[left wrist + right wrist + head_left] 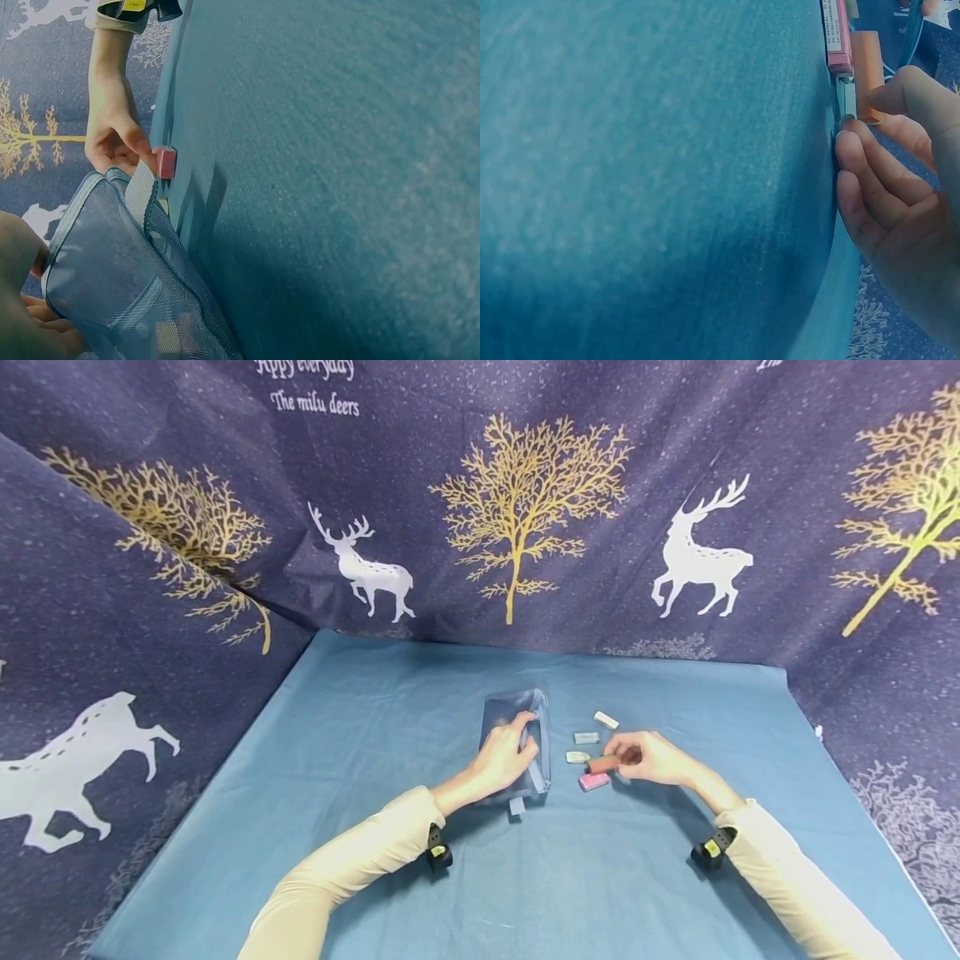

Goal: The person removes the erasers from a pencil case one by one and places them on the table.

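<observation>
My left hand (504, 758) grips the edge of a blue mesh zip pouch (495, 712), holding its mouth apart on the zipper side. In the left wrist view the pouch (105, 255) is raised at that edge, and part of the hand (19, 277) is cut off. To the right, my right hand (651, 758) pinches a small orange block (867, 67), shaped like an eraser, between thumb and fingers. Beneath it lies a pink eraser-like block (594, 782) with a printed label, seen in the right wrist view.
Several more small blocks lie between pouch and right hand: a pale yellow one (577, 757), a grey-green one (587, 737) and a white one (606, 720). A blue cloth (375, 718) covers the table. Dark patterned fabric (465, 585) hangs behind and at the sides.
</observation>
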A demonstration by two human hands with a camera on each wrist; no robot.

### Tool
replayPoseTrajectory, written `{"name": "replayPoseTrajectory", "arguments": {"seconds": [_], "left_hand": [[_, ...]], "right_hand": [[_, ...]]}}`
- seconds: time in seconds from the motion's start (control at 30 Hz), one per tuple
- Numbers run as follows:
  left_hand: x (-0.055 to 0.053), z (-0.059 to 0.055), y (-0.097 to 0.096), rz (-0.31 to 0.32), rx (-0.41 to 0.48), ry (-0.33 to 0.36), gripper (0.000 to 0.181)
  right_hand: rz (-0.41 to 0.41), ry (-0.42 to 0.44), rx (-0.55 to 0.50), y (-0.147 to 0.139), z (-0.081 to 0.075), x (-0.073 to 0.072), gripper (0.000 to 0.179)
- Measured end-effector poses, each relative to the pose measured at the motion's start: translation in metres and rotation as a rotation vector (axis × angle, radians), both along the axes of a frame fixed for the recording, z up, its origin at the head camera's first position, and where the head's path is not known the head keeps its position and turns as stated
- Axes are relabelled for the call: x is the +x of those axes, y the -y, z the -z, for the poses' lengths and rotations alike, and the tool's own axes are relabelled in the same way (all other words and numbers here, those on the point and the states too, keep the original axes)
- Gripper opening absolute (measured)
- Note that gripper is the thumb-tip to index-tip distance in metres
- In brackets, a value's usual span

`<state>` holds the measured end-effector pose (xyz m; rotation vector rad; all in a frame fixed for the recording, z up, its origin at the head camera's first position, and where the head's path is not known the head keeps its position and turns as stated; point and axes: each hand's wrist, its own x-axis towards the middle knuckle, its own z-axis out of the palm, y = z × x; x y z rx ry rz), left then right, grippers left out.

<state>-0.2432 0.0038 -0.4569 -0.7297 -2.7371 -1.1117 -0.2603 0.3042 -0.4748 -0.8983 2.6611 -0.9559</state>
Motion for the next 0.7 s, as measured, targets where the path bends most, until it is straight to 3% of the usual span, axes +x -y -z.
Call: {"name": "replayPoseTrajectory", "arguments": {"seconds": [0.43,0.7], "left_hand": [[-0.001,-0.005,0.004,0.011,0.012,-0.011,0.045],[-0.001,-0.003,0.006,0.006,0.029,0.022,0.044]], "right_hand": [[0.019,0.012,-0.005,-0.012,-0.001,0.001,0.031],[0.01,0.028,-0.035,-0.021,0.0,0.003,0.03]]}}
